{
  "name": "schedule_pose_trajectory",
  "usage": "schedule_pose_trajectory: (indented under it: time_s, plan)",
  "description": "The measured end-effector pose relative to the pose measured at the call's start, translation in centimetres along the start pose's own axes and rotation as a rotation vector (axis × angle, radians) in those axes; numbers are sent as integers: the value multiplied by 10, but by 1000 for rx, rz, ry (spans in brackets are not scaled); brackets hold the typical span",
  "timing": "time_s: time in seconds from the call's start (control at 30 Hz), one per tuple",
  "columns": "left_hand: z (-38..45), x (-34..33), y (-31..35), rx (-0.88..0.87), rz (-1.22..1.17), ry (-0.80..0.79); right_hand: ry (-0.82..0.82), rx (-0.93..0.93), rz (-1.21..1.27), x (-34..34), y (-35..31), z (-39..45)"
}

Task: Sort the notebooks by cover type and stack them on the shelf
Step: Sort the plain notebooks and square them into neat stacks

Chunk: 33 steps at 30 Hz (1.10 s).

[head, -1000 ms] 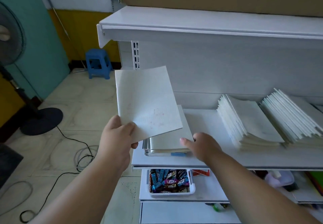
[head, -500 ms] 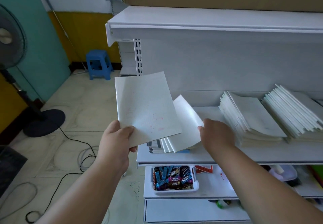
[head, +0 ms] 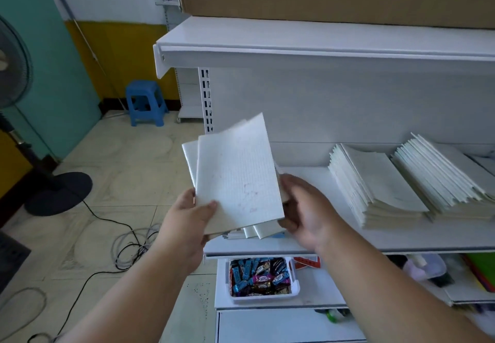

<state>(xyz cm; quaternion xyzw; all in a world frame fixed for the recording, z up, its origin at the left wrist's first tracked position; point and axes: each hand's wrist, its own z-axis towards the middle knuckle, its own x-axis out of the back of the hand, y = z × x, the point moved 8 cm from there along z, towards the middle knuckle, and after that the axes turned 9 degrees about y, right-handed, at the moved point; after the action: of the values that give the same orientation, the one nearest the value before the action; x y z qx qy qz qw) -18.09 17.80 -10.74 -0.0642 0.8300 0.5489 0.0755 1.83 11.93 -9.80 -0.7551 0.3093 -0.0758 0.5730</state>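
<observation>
A teal wall fills nine to ten o'clock, with a white-and-yellow wall at eleven. Pale tiled floor spreads below, crossed by black cables. A blue stool stands against the yellow wall, a thin pole leaning just beside it. A black fan stands at nine, on a round base. Light is soft and even.

Matt paper notebooks above a smooth, painted-metal shelf.
</observation>
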Motion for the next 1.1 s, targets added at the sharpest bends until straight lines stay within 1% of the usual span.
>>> schedule_pose_trajectory:
  time_s: [0.03, 0.07, 0.1, 0.13, 0.17, 0.2, 0.3, 0.37, 0.43, 0.53, 0.57, 0.63, 0.7, 0.77, 0.8, 0.87, 0.93, 1.0, 1.03, 1.1]
  plan:
    - [-1, 1, 1, -10, -18, 3, 47, 59, -201, 10, -3, 7]
    - [-2, 4, 2, -36, -29, 15, 136, 145, -554, 24, -5, 18]
    - [-2, 5, 4, -56, -44, 23, 215, 224, -964, 38, -5, 27]
    - [-2, 6, 4, -61, -65, 27, 243, 225, -1280, 48, 0, 35]
    - [-3, 7, 5, -56, -84, 23, 235, 169, -1433, 57, 9, 42]
    - [-2, 7, 5, -51, -94, 12, 217, 121, -1483, 63, 17, 47]
    - [0, 10, 10, -65, -101, 9, 194, 85, -1507, 67, 21, 55]
    - [-1, 11, 11, -59, -115, 10, 180, 59, -1495, 67, 17, 59]
    - [-2, 11, 11, -45, -124, -2, 138, 82, -1436, 66, 11, 62]
    - [-3, 10, 9, -27, -137, -22, 213, 186, -1352, 68, -8, 64]
    - [-3, 11, 8, -22, -138, -25, 237, 214, -1288, 67, -13, 61]
    - [-3, 10, 6, -8, -143, -29, 291, 250, -1027, 63, -23, 52]
    - [-3, 7, 4, -2, -144, -34, 290, 251, -661, 58, -26, 38]
    - [-5, 1, 4, -21, -140, -42, 193, 190, -345, 45, -22, 20]
    - [-6, -2, 3, -39, -125, -33, 137, 150, -232, 38, -20, 11]
    - [-8, -7, 0, -66, -72, -5, 38, 88, -104, 27, -17, -5]
    - [-11, -16, -5, -38, -36, -5, -66, 51, -37, 21, -17, -15]
    - [-16, -31, -12, 25, -56, -54, -134, 50, -78, 23, -20, -18]
    - [-19, -39, -15, 32, -65, -78, -139, 49, -124, 29, -22, -17]
    - [-27, -56, -15, -26, -32, -91, -98, 46, -206, 50, -30, -9]
